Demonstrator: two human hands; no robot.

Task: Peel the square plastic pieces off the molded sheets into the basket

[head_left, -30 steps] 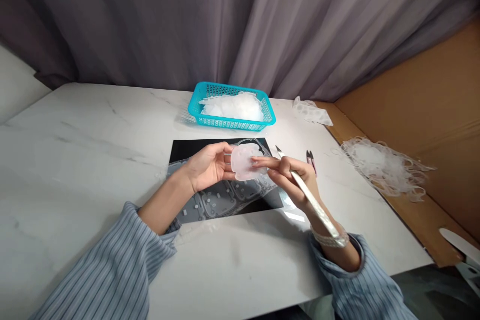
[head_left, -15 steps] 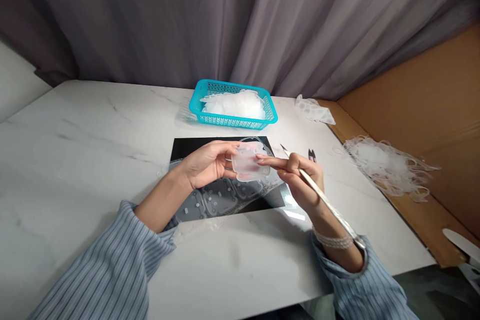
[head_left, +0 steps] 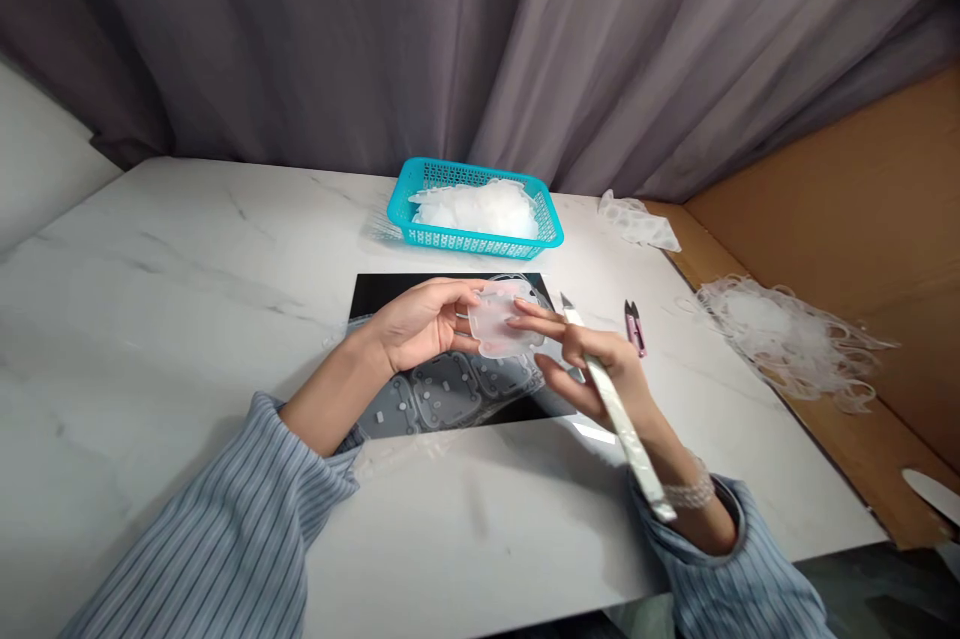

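Observation:
Above a black mat [head_left: 382,290], my left hand [head_left: 420,324] grips the left edge of a translucent, rounded piece [head_left: 499,324] between thumb and fingers. My right hand [head_left: 592,364] holds a craft knife [head_left: 626,434] with a pale handle, its blade pointing away from me. Extended fingers of that hand touch the face of the piece. Clear sheet material [head_left: 446,389] with rounded outlines and small pale tabs lies on the mat beneath my hands.
A turquoise basket [head_left: 480,244] of translucent pieces stands behind the mat. Pink-handled snips [head_left: 634,329] lie to the right. Clear scraps [head_left: 787,334] are heaped at the table's right edge, and a crumpled clear sheet [head_left: 637,222] lies at the back right.
The fingers of my right hand have spread on the piece, and the knife has swung to a steeper angle. The snips show more fully. The whole view has shifted slightly.

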